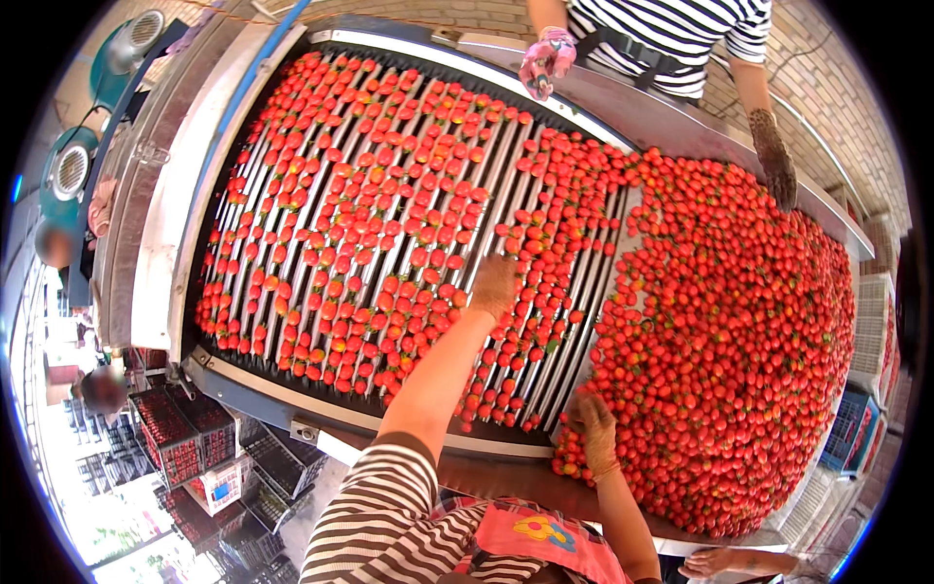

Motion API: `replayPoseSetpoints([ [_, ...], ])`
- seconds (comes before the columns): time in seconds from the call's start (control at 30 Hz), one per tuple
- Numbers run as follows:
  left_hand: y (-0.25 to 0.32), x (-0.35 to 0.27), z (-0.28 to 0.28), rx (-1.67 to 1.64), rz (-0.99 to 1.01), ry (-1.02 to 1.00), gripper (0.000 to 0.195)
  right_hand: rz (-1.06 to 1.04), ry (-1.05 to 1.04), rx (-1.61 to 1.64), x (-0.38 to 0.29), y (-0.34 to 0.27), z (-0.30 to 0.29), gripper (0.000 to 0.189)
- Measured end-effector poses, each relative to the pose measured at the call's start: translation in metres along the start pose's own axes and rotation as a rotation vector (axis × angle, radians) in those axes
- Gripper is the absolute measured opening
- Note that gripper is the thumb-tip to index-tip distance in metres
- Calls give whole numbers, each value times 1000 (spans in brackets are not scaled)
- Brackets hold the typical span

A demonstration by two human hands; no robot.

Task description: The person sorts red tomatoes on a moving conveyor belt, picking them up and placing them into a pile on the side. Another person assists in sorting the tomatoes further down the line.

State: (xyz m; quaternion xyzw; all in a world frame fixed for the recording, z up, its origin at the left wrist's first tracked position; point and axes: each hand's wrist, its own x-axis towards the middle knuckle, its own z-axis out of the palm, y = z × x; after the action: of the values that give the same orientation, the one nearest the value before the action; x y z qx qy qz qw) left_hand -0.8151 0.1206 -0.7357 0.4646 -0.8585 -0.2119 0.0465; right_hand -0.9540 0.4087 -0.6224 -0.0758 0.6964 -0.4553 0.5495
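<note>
My left hand [495, 283], in a brownish glove, reaches across the metal roller conveyor [503, 175] and hovers over or touches its rollers among small red tomatoes [430, 219]. Whether its fingers hold a tomato is hidden. At the near edge of the big tomato heap [730, 328], beside the conveyor's end, is my gloved right hand [597, 431]. Its fingertips point down among the tomatoes, and their grip cannot be made out. Rows of tomatoes lie between the rollers, some paler or orange. A small green leaf [552, 344] rests on the rollers near the heap.
Opposite stands a person in a striped shirt, with a pink glove [547, 62] over the far rail and a dark glove [775, 160] by the heap. Another person's hand [706, 563] is at lower right. Stacked crates [190, 438] stand lower left; motors [69, 171] sit far left.
</note>
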Motion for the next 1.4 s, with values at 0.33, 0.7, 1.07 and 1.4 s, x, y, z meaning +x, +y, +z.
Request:
replayPoseSetpoints([
  [0.33, -88, -29, -158, 384, -492, 252, 44, 331, -370, 587, 62, -16, 53, 16],
  [0.7, 9, -102, -31, 541, -85, -97, 63, 382, -202, 291, 29, 10, 8, 21],
  [1.07, 5, -74, -7, 461, 118, 41, 30, 403, -150, 262, 5, 40, -3, 23],
  [1.4, 20, -51, -32, -176, 267, -102, 54, -242, -71, 744, -5, -49, -107, 23],
])
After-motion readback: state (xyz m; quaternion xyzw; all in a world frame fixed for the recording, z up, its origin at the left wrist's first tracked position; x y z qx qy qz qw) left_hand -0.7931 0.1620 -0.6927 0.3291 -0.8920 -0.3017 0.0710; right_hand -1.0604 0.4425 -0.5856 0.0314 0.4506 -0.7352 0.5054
